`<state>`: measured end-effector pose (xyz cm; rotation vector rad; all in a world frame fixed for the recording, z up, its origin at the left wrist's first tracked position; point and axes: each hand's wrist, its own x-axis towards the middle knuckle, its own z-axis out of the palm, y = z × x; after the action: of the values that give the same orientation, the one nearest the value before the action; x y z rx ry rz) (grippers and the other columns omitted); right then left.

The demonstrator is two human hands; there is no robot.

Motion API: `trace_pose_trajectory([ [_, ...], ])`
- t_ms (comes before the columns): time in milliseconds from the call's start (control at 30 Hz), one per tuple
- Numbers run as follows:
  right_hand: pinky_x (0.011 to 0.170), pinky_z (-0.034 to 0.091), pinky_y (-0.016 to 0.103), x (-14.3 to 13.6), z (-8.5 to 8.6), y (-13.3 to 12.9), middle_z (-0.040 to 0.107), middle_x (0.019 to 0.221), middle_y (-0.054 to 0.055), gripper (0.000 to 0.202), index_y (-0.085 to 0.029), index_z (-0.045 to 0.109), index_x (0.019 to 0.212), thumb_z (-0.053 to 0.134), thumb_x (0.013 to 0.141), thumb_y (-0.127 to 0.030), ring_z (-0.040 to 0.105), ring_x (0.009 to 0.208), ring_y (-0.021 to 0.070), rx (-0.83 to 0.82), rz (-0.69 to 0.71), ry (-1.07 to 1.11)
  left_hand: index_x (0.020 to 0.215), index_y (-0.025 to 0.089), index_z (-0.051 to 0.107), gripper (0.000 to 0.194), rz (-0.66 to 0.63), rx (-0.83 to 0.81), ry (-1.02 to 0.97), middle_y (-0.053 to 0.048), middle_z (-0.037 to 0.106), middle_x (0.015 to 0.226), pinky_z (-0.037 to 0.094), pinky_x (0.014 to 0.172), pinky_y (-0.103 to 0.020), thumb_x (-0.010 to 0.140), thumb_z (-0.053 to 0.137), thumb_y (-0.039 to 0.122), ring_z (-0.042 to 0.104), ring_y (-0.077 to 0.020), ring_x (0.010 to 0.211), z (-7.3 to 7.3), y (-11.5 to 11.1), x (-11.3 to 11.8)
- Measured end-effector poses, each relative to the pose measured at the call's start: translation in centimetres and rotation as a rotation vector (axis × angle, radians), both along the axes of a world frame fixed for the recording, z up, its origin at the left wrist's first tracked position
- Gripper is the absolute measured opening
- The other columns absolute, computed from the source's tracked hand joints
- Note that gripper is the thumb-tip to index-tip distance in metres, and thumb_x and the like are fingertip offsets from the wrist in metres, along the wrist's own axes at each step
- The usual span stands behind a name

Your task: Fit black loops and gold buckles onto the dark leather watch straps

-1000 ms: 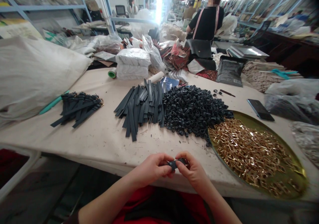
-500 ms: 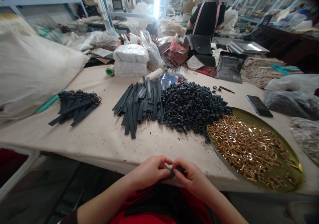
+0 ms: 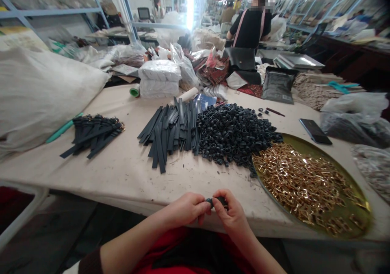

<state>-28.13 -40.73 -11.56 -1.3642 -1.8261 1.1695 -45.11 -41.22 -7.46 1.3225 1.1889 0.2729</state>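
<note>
At the table's front edge, my left hand (image 3: 190,209) and my right hand (image 3: 230,209) meet, both closed on a small dark strap piece (image 3: 217,202). A bit of gold shows beside the right fingers. Beyond them lie flat dark straps (image 3: 170,131) and, touching these on the right, a heap of small dark loops (image 3: 234,131). Gold buckles (image 3: 298,180) fill much of an oval gold tray (image 3: 362,221) at the right. A bundle of dark straps with gold ends (image 3: 94,133) rests at the left.
White wrapped packs (image 3: 160,79) stand at the back. A phone (image 3: 315,131) and a brown tool (image 3: 275,111) lie beyond the tray. At the left are a large white sack (image 3: 45,95) and a teal tool (image 3: 62,129). Further off, a person (image 3: 251,26) faces away.
Both hands have shifted slightly, with the dark piece raised and more exposed between the fingertips. The camera view has moved a little.
</note>
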Motion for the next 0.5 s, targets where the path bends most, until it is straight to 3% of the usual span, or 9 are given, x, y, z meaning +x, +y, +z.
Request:
trace_pose_trajectory([
  [133,0.054,0.039,0.021,0.5,0.5,0.1,0.053,0.065,-0.001,0.023,-0.018,0.049,0.084,0.042,0.082,-0.040,0.049,0.060,0.0111,0.017,0.053,-0.010,0.079,0.014,0.061,0.033,-0.021,-0.020,-0.052,0.004,0.049,0.053,0.035,0.054,-0.020,0.081,0.035,0.035,0.042,-0.0096,0.050,0.2,0.1,-0.1],
  [267,0.055,0.041,0.021,0.6,0.9,0.1,0.053,0.067,-0.001,0.025,-0.018,0.049,0.087,0.035,0.086,-0.040,0.051,0.060,0.0109,-0.011,0.108,0.037,0.061,0.015,0.056,0.035,-0.095,0.043,0.026,0.003,0.051,0.055,0.035,0.057,-0.020,0.080,0.036,0.035,0.044,-0.0098,0.053,0.7,0.3,-0.9],
  [500,0.060,0.042,0.022,0.4,-0.7,-0.1,0.056,0.074,0.001,0.024,-0.019,0.050,0.092,0.034,0.087,-0.035,0.054,0.066,0.0117,0.143,0.062,0.005,0.059,0.016,0.048,0.028,-0.021,0.004,-0.039,0.004,0.050,0.052,0.037,0.052,-0.020,0.079,0.034,0.030,0.046,-0.0093,0.048,0.6,0.1,0.3],
])
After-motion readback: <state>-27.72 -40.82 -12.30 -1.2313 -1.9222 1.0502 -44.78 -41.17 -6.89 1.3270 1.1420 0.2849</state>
